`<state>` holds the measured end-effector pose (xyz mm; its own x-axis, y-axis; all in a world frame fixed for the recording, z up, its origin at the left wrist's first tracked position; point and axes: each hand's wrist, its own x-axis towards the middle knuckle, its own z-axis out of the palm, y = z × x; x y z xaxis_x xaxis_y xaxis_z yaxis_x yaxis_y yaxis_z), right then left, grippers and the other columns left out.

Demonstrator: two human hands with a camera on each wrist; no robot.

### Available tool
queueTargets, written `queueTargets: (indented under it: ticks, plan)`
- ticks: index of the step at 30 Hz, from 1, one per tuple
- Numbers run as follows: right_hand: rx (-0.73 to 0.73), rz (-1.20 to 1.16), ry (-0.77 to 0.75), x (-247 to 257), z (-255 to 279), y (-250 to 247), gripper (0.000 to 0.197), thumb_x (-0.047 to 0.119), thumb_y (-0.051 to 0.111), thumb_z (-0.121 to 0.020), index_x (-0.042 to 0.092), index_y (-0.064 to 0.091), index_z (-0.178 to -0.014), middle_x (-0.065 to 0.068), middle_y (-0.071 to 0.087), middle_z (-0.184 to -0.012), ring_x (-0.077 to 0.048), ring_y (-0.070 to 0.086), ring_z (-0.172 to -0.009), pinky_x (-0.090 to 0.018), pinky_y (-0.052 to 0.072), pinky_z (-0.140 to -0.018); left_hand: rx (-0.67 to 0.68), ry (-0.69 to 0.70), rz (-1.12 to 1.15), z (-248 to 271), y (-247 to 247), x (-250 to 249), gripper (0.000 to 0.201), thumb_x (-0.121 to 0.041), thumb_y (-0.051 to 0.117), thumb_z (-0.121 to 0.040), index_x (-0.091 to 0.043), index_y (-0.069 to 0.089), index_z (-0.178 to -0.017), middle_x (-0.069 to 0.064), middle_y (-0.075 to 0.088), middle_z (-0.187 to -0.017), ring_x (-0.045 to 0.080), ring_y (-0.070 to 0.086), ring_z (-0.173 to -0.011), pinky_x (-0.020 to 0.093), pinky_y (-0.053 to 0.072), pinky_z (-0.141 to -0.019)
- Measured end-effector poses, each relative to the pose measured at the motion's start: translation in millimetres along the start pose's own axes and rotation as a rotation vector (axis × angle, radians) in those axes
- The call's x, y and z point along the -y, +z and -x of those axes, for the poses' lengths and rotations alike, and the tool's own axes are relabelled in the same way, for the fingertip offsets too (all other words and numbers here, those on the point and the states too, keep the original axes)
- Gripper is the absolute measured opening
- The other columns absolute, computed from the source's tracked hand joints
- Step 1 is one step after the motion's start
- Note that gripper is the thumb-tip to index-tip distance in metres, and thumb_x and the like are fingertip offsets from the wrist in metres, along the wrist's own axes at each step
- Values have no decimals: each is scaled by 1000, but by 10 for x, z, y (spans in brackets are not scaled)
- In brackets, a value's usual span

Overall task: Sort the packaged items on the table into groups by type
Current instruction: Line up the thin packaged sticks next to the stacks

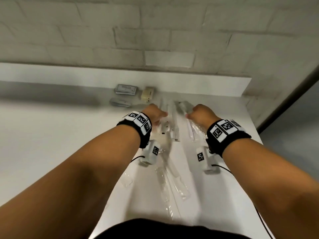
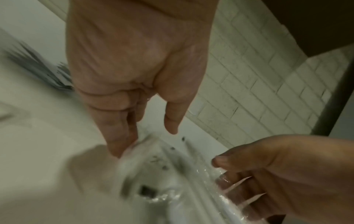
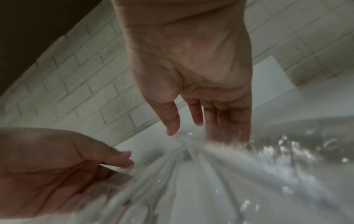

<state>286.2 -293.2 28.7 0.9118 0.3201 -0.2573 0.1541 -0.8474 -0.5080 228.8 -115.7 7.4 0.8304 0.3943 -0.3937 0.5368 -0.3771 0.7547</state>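
Observation:
Several long white items in clear wrappers (image 1: 173,128) lie in a loose heap in the middle of the white table (image 1: 51,135). My left hand (image 1: 159,118) reaches down at the heap's left side, and its straight fingers (image 2: 118,145) touch a wrapper's edge (image 2: 145,151) with the thumb apart. On the right side, my right hand (image 1: 190,116) has its fingers (image 3: 228,125) pointing down into the blurred wrappers (image 3: 220,166). More clear packets (image 1: 170,175) lie nearer me between my forearms. The fingertips of both hands are blurred.
A flat grey packet (image 1: 126,89), a cream box (image 1: 147,94) and a grey oval packet (image 1: 120,102) sit at the back by a raised white ledge (image 1: 86,75) under a brick wall. The table's right edge (image 1: 253,121) runs close to my right wrist.

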Motion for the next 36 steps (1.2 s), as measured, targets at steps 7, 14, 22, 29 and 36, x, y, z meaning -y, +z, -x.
queueTargets:
  ticks: [7,14,22,29,36]
  plan:
    - [-200,46,-186,-236,-222,86,27,21,53,-90,14,66,-113,-17,59,-114,-37,60,-105,-36,50,-89,-58,129,-435,-248,-224,201,49,-8,51,-87,-19,46,-135,7,53,-135,25,56,-118,31,47,-98]
    - [94,419,-615,34,-206,515,46,11,48,-92,37,57,-129,-2,55,-121,-26,52,-111,-33,45,-90,41,517,-925,-43,-91,228,45,-2,47,-86,-24,60,-124,6,58,-115,28,56,-110,32,45,-87]
    - [23,482,-605,-163,-140,399,30,7,48,-90,21,65,-111,-5,49,-120,-27,42,-116,-39,45,-91,-190,889,-984,160,2,316,19,-21,68,-83,-30,74,-99,1,57,-125,29,48,-120,40,36,-97]
    - [-196,103,-691,-143,-121,297,22,-4,58,-79,9,66,-95,-12,58,-124,-32,52,-112,-37,44,-95,-367,814,-358,266,-249,-123,13,-17,62,-89,-17,73,-96,-2,73,-94,16,66,-86,24,49,-76]
    - [-341,-762,-395,267,-104,-237,16,14,63,-86,27,55,-91,-15,67,-89,-24,64,-73,-30,52,-66,-188,411,-39,2,-208,-147,8,-16,62,-88,-19,61,-95,-1,69,-85,19,66,-78,29,53,-76]
